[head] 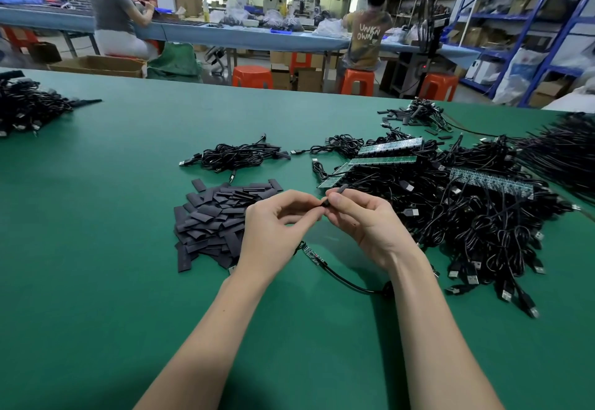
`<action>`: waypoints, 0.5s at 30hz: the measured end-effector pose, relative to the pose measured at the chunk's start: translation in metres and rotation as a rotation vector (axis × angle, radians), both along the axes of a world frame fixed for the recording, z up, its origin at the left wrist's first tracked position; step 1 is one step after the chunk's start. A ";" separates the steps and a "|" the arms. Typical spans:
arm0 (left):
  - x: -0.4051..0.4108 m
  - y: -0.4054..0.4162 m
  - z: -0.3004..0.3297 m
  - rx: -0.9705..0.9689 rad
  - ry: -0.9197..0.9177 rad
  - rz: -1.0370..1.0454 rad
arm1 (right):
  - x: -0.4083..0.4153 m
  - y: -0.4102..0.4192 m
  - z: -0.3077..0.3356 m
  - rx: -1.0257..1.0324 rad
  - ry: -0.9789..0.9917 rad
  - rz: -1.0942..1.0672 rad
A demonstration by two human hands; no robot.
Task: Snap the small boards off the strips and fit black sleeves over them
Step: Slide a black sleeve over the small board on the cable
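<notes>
Both hands meet above the green table (96, 248). My right hand (363, 219) pinches a black sleeve (338, 191) whose end sticks up past the thumb. My left hand (277, 219) pinches the cable end at the sleeve's lower end; what sits between the fingertips is hidden. Below the hands a small green board (311, 254) hangs on its black cable (351, 282), bare of any sleeve. A heap of flat black sleeves (215, 219) lies left of my left hand. Green board strips (383, 161) with cables attached rest on the cable pile at right.
A large tangle of black USB cables (476, 216) fills the right side. A smaller bundle (238, 157) lies behind the sleeves, another (25, 110) at far left. More sleeves and parts (415, 116) sit at the back right. People work at a far bench beside orange stools.
</notes>
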State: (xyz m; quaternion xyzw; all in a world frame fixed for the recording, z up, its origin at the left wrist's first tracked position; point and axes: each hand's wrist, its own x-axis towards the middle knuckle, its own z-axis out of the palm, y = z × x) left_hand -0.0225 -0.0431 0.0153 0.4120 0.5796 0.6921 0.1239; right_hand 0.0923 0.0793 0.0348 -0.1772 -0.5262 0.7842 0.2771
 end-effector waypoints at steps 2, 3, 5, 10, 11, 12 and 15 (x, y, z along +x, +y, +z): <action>0.001 0.002 -0.001 -0.003 0.002 0.028 | -0.003 -0.002 0.000 0.037 0.007 -0.046; 0.001 0.002 -0.002 -0.002 -0.001 0.043 | -0.005 -0.003 -0.001 0.059 0.028 -0.084; 0.002 0.003 -0.003 0.010 -0.022 0.064 | -0.010 -0.006 -0.001 0.106 0.083 -0.155; 0.004 0.005 -0.003 0.034 -0.054 0.083 | -0.019 -0.012 -0.003 0.143 0.149 -0.231; 0.004 0.005 -0.003 0.039 -0.063 0.085 | -0.019 -0.012 -0.003 0.151 0.151 -0.245; 0.005 0.006 -0.004 0.044 -0.074 0.089 | -0.020 -0.013 -0.003 0.157 0.154 -0.258; 0.005 0.006 -0.004 0.057 -0.108 0.096 | -0.022 -0.016 -0.004 0.156 0.163 -0.287</action>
